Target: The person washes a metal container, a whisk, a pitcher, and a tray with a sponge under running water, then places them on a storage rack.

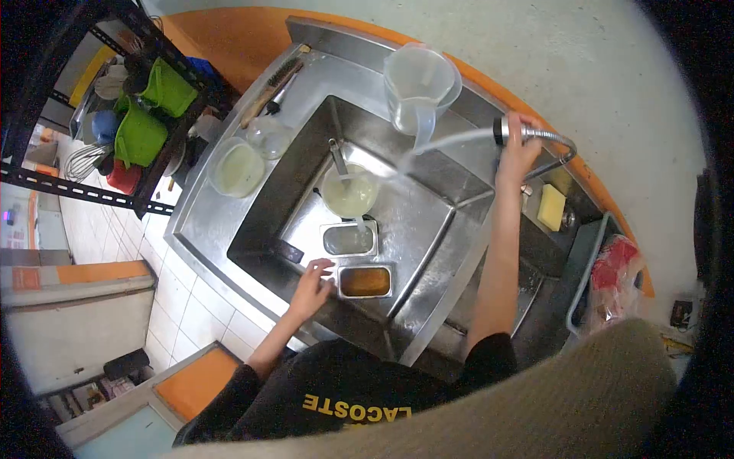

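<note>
The right hand [517, 155] is wrapped around the spray hose [527, 135], jetting water into a round bowl [350, 191] in the sink [451, 191], while the left hand [312, 287] rests open-fingered beside a small rectangular pan [365, 281]

One legible text is present: the word "LACOSTE" in yellow capital letters on the black shirt [359, 398] of the person, at the bottom of the view. From the head camera it appears upside down and its first letter is partly cut off by the fabric fold. No other label, number or sign is readable on the sink [428, 222] or on the shelf rack [92, 187] beside its left edge.
</note>
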Motion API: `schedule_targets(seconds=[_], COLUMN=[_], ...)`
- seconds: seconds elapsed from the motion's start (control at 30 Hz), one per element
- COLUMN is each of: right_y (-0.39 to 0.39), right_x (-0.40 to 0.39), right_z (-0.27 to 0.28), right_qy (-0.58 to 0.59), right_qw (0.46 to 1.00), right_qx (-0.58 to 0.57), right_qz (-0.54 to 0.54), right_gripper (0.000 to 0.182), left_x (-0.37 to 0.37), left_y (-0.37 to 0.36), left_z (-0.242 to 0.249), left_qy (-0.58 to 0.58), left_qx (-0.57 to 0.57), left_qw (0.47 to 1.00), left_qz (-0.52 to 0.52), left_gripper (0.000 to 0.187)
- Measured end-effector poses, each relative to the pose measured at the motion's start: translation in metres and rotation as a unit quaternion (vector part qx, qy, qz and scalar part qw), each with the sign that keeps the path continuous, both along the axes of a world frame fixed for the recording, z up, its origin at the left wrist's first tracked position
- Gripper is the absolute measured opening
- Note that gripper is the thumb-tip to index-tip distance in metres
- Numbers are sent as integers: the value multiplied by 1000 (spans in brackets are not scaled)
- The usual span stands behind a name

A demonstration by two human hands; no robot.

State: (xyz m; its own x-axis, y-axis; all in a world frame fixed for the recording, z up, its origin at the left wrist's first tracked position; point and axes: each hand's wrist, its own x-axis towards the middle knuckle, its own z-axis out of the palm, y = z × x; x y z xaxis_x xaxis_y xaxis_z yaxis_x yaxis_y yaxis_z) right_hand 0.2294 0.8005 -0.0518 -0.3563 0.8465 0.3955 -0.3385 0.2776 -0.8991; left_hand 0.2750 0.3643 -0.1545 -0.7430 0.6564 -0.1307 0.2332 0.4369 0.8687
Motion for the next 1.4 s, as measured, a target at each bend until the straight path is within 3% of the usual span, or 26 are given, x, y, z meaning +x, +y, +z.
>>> schedule_targets(seconds=[0.03, 0.13, 0.27, 0.4, 0.43, 0.53, 0.57, 0.77, 0.87, 0.9, 1.07, 1.1, 1.23, 1.33, 1.4], right_y=[13, 30, 54, 81, 77, 70, 69, 36, 59, 61, 13, -10, -41, -39, -47], right_x=[-6, -11, -4, 5, 8, 11, 11, 2, -18, -14, 21, 31, 74, 100, 107], right_z=[-8, -7, -14, -23, -19, -14, -17, -3, -33, -35, -2, 15, 37, 27, 25], right_qy=[-58, -136, -181, -249, -241, -306, -270, -329, -132, -132, -79, -90, -54, -8, -19], right_qw=[994, 948, 927, 852, 871, 842, 843, 897, 980, 987, 979, 972, 952, 947, 955], right_qx=[71, 212, 249, 367, 341, 348, 374, 186, 66, 32, -157, -197, -262, -247, -234], right_qz=[-56, -197, -213, -279, -260, -277, -277, -231, -135, -87, 104, 95, 150, 205, 180], right_gripper=[21, 27, 32, 33, 35, 37, 38, 33, 26, 23, 15, 16, 18, 17, 19], left_x=[-1, 0, -2, -5, -5, -3, -2, 9, 10, 12, 10, 11, 11, 11, 10], left_y=[-7, -30, -68, -112, -121, -137, -137, -125, -130, -131, -132, -132, -133, -133, -132], left_z=[11, 21, 24, 28, 24, 13, 11, 6, 1, 0, -1, -2, -2, 0, 1], left_qy=[-26, 63, 179, 198, 235, 204, 231, 290, 277, 275, 288, 290, 294, 288, 288], left_qx=[-30, -129, -132, -162, -167, -133, -137, -167, -171, -170, -145, -138, -131, -134, -126], left_qw=[999, 990, 973, 956, 945, 948, 944, 923, 926, 926, 924, 924, 924, 926, 928], left_qz=[13, 1, 54, 140, 157, 204, 192, 191, 192, 194, 203, 206, 205, 203, 202], left_gripper=[35, 37, 30, 32, 30, 28, 26, 25, 26, 25, 20, 19, 19, 19, 19])
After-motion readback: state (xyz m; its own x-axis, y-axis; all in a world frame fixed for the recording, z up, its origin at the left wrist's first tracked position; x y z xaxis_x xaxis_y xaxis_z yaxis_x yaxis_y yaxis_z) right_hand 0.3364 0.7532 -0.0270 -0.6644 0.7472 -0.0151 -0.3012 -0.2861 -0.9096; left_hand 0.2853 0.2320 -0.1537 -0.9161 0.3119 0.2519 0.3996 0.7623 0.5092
